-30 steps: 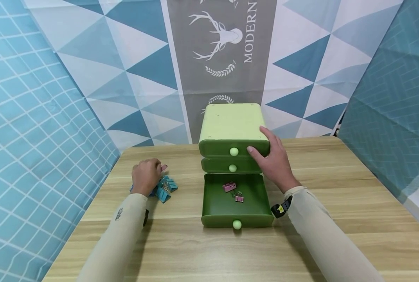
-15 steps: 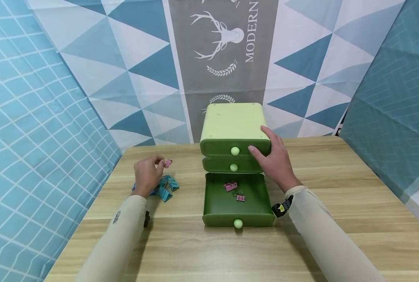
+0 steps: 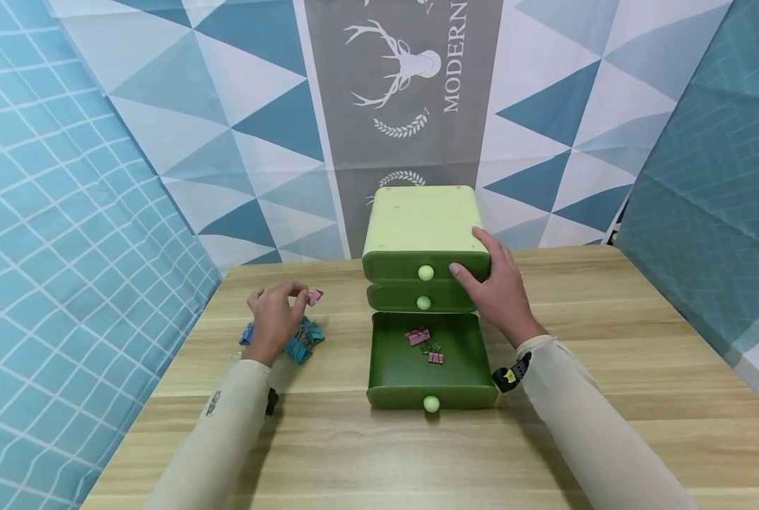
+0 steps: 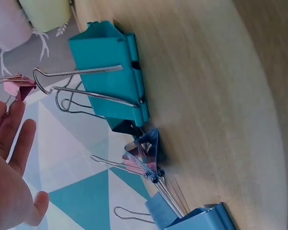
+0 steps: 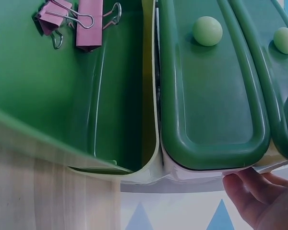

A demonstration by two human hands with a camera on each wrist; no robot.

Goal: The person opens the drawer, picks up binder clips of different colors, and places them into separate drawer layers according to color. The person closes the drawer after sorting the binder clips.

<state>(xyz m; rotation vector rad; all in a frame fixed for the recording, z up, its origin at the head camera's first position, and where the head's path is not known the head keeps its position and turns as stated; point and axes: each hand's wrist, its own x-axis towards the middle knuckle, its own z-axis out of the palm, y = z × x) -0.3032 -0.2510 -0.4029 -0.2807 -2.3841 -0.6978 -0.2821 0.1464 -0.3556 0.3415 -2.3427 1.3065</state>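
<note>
My left hand (image 3: 276,319) pinches a small pink binder clip (image 3: 315,297) by its wire handle, just above the table on the left. Beneath and beside that hand lie teal binder clips (image 3: 300,348) and a blue binder clip (image 3: 246,333), partly hidden by it. My right hand (image 3: 503,294) grips the front right corner of a green drawer cabinet (image 3: 424,219), thumb on the top drawer's front and fingers along the side. The bottom drawer (image 3: 395,372) is pulled out. Inside lie a larger pink binder clip (image 5: 90,26) and a smaller pink binder clip (image 5: 55,17).
The middle drawer (image 3: 392,299) is closed, with a round pale knob (image 3: 424,303). Everything stands on a wooden table (image 3: 328,453). A patterned cloth (image 3: 405,92) hangs behind, and blue tiled cloth (image 3: 66,248) lines the left side.
My left hand has lifted the pink binder clip from the pile and carried it slightly right, towards the cabinet. My right hand stays at the cabinet's corner.
</note>
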